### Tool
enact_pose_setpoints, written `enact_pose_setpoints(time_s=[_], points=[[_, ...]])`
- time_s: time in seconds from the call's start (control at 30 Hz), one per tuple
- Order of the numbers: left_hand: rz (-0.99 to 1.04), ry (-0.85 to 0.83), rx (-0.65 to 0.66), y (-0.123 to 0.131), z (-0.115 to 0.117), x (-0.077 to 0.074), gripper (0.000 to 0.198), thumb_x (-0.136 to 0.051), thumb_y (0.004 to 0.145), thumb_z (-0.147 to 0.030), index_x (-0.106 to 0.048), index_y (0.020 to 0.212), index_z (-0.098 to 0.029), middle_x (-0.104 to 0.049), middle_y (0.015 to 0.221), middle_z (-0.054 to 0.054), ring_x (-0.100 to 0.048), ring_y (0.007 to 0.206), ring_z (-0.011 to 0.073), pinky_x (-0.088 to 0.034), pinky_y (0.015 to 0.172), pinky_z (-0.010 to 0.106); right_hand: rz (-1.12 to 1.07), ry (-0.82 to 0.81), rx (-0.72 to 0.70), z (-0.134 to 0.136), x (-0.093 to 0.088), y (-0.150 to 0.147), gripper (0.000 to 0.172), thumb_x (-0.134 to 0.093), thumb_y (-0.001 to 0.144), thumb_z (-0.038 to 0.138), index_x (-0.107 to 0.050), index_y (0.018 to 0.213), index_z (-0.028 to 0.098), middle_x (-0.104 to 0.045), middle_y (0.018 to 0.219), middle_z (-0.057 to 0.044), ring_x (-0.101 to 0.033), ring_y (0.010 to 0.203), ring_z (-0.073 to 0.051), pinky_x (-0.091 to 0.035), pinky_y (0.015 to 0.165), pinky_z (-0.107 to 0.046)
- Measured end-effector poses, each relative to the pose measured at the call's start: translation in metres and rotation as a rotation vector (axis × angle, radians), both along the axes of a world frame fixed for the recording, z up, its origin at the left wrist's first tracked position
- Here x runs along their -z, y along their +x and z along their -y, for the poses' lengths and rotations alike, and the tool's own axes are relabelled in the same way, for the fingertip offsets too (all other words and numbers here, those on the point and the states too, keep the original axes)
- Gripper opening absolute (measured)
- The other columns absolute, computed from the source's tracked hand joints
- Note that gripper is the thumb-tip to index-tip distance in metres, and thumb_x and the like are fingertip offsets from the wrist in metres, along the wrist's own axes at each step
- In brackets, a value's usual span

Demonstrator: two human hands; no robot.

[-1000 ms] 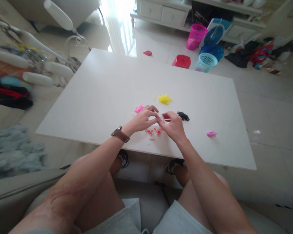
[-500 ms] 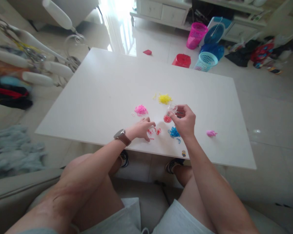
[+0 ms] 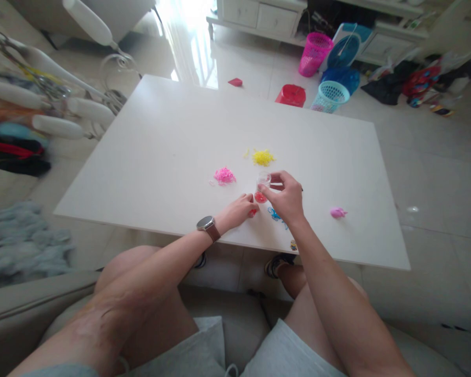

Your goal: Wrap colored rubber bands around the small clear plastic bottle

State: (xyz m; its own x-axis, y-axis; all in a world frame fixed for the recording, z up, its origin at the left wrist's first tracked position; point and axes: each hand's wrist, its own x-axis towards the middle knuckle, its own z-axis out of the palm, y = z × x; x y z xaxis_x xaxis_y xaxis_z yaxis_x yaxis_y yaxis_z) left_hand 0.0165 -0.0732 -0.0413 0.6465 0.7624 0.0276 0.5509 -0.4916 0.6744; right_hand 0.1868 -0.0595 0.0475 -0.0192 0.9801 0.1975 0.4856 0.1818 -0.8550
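Clear, round-mouthed container (image 3: 263,178), roughly upright, with red pieces (image 3: 260,198) gathered at its bottom; small loose red bands (image 3: 253,212), partly hidden, lie near its seven o'clock.

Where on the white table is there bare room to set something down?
Bare table: left of the pink pile; between the yellow pile and the far edge; beyond the purple toy. Crowded: the near middle, with the left hand, right hand, clear jar, red pieces, blue pieces.
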Motion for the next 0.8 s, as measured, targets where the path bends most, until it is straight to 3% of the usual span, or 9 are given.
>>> enact_pose_setpoints(time_s=[0.23,0.47,0.63,0.8], points=[[-0.01,-0.003,-0.022,-0.001,-0.006,0.006,0.015,-0.058,0.088,-0.009,-0.069,0.08,-0.016,-0.067,0.093,0.01,-0.062,0.091,0.0215,-0.051,0.084,0.033,0.028,-0.002,0.003,0.001,0.0,0.002,0.023,-0.074,0.079,0.038,-0.066,0.093,0.022,-0.073,0.095,-0.004,-0.071,0.086,-0.02,-0.064,0.079,-0.039],[0.008,-0.139,-0.138,-0.012,-0.02,-0.006,0.01,-0.065,0.082,-0.009,-0.071,0.077,-0.015,-0.07,0.079,0.006,-0.063,0.074,0.0178,-0.05,0.073,0.03,0.023,-0.01,0.022,-0.001,0.003,0.007,0.023,-0.075,0.078,0.038,-0.067,0.092,0.021,-0.073,0.093,-0.003,-0.071,0.085,-0.02,-0.064,0.079,-0.038],[0.343,-0.314,-0.389,-0.03,-0.043,-0.031,0.01,-0.073,0.08,-0.024,-0.07,0.075,-0.015,-0.071,0.071,0.004,-0.063,0.066,0.0149,-0.051,0.067,0.028,0.054,-0.032,0.003,-0.002,0.005,0.007,0.023,-0.077,0.076,0.037,-0.067,0.088,0.021,-0.073,0.09,-0.004,-0.07,0.081,-0.02,-0.063,0.075,-0.037],[0.738,-0.379,-0.471,-0.032,-0.05,-0.054,0.026,-0.079,0.078,-0.039,-0.069,0.08,-0.014,-0.071,0.074,0.005,-0.064,0.067,0.0135,-0.054,0.069,0.029,0.1,-0.05,-0.062,-0.001,0.007,0.002,0.02,-0.076,0.075,0.034,-0.066,0.086,0.021,-0.072,0.089,-0.004,-0.069,0.082,-0.02,-0.063,0.073,-0.037]])
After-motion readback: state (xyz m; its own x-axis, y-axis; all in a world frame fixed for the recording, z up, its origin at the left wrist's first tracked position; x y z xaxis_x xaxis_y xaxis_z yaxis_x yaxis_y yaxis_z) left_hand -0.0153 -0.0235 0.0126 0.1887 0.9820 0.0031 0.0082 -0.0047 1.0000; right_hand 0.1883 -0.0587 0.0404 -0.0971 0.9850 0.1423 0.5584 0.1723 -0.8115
